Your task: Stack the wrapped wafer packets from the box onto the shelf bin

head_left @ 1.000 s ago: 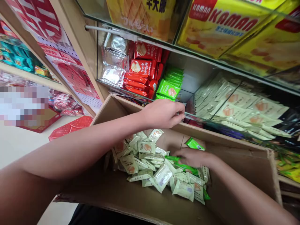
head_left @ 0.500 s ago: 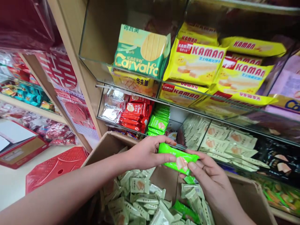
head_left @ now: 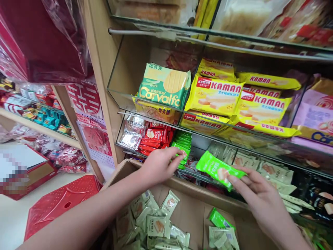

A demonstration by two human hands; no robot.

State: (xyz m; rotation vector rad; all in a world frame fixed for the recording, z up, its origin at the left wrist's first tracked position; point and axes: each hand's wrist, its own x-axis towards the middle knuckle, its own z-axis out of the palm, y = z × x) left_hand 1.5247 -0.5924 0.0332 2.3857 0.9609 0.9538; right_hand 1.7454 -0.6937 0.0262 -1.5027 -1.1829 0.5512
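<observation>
Hands apart now. Half a second ago both were on one bright green pouch over the box; at this moment only the right hand [head_left: 257, 189] has the green snack pouch [head_left: 215, 168], pinched between thumb and fingers at its right end. Pouch tilted, left end higher, printed face up, clear above the far wall of the cardboard box [head_left: 192, 194] and in front of the shelf. Whether it is a single pouch or two laid together, cannot tell.

Left hand [head_left: 157, 165] has gone left and far, to the row of green pouches [head_left: 183, 140] on the lower shelf. Fingers curled, thumb and forefinger close, right over the front pouch of that row. Pinching it or only resting against it: cannot tell.

What the change suggests: handling has shifted from box to shelf, with matching green pouches at both hands; the held one looks not yet among its row, which stands between the red packets [head_left: 156, 135] and a gap to the right.

In the box, near: pale green cake packets [head_left: 158, 225] heaped at left, a few more at right, one green packet [head_left: 221, 218] lying beyond these. Far above, Kaman wafer packs [head_left: 215, 95], same places as before
</observation>
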